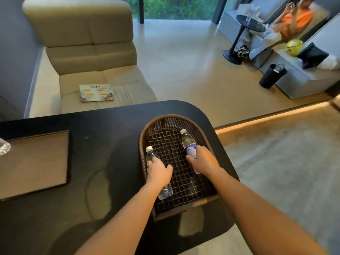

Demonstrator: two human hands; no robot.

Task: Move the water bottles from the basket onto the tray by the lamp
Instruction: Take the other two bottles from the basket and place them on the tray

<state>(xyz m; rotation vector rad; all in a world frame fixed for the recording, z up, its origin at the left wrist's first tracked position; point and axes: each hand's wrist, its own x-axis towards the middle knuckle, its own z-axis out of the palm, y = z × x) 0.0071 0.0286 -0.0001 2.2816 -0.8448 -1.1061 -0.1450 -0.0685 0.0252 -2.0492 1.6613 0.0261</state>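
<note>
A dark woven basket [145, 137] sits on the right end of the black table [103, 129]. Two clear water bottles with white caps lie in it. My left hand [159, 172] is closed around the left bottle [151, 155], whose base shows below my wrist. My right hand [203, 160] grips the right bottle [187, 140] over its purple label. Both bottles lie in the basket. A brown tray [35, 162] with a dark frame rests on the table's left side. At the tray's left edge lies a clear plastic object [3, 146], mostly cut off. No lamp is in view.
A beige sofa [88, 52] with a booklet [96, 92] stands beyond the table. A person in orange sits at the far right by a small black side table [246, 24]. A black bag [272, 75] stands on the floor. The floor steps down right of the table.
</note>
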